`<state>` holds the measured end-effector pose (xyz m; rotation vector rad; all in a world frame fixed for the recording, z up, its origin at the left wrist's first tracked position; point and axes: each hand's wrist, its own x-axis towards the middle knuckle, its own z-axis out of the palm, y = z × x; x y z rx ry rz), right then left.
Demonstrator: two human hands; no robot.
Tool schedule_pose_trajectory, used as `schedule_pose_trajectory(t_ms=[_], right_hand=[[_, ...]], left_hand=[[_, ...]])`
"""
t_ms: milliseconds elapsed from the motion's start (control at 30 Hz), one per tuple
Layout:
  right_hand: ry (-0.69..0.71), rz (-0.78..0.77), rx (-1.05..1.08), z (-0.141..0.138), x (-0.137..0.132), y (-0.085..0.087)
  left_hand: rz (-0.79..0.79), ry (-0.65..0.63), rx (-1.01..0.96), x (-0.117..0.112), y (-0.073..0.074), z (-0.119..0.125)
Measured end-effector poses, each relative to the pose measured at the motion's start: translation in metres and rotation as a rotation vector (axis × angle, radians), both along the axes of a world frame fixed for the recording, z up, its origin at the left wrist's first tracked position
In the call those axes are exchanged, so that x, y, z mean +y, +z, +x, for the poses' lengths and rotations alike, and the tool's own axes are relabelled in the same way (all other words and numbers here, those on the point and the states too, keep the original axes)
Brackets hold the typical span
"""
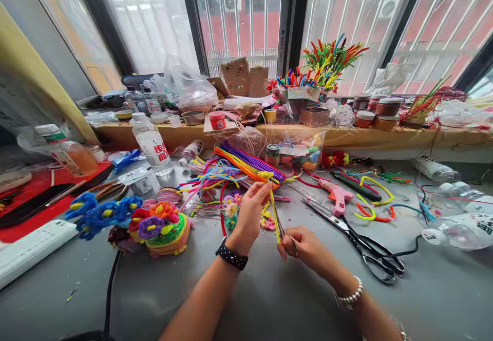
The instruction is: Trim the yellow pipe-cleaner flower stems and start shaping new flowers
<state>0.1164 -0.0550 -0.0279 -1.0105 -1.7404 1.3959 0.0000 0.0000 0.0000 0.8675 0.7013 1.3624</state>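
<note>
Raised over the middle of the table, my left hand pinches a yellow pipe cleaner near its top, where a small yellow tuft stands out. The stem hangs down toward my right hand. That hand is closed around a slim dark metal tool that looks like small scissors, its narrow tips alongside the yellow stem. Whether the blades touch the stem I cannot tell. Behind my hands lies a bundle of purple, orange and yellow pipe cleaners.
Large black-handled scissors and a pink glue gun lie to the right. At left are blue fuzzy flowers, a colourful flower-topped piece, a water bottle and a white power strip. A crowded ledge runs behind.
</note>
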Motion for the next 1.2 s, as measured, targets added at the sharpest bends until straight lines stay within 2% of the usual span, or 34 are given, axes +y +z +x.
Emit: schedule_pose_trajectory(t_ms=[300, 500, 733, 1033, 1200], right_hand=[[-0.055, 0.050, -0.068, 0.0005, -0.0017, -0.0010], [-0.084, 0.049, -0.072, -0.0001, -0.0030, -0.0005], [-0.055, 0.021, -0.027, 0.0001, -0.0015, -0.0021], [-0.107, 0.016, -0.100, -0.0002, -0.0002, 0.0017], [-0.047, 0.016, -0.069, 0.0063, 0.0023, -0.0016]], left_hand=[[-0.002, 0.014, 0.008, -0.0009, 0.0007, 0.0000], [0.002, 0.026, 0.009, 0.0003, 0.0007, -0.0012], [-0.027, 0.036, -0.016, 0.0019, -0.0006, -0.0016], [-0.022, 0.035, -0.032, 0.0024, 0.0010, -0.0038], [-0.047, 0.016, -0.092, 0.0055, 0.0016, -0.0095]])
